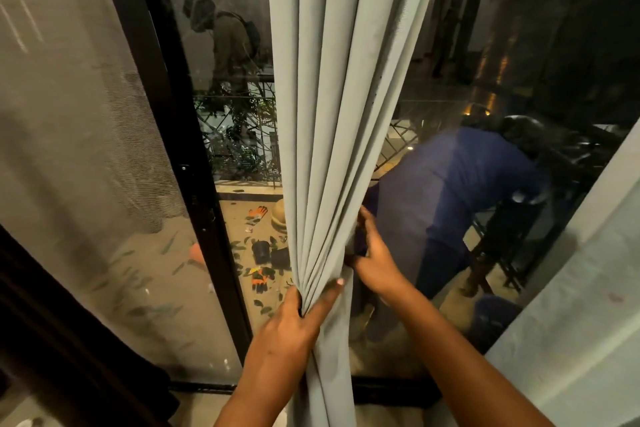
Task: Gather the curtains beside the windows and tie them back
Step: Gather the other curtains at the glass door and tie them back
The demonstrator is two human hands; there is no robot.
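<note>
A dark-framed glass door [194,163] fills the view, with a sheer mesh panel [79,149] on its left side. Down the middle hangs the grey curtain [332,97], its pleats bunched into a narrow column in front of the glass. Beyond the pane a person in blue [450,204] bends over, and orange gloves [258,279] lie on the balcony floor [239,215]. The left hand [291,326] has its grip closed around the gathered folds, thumb and fingers pinching them. The right hand [372,253] reaches behind the curtain's right edge, fingers curled onto the fabric.
</note>
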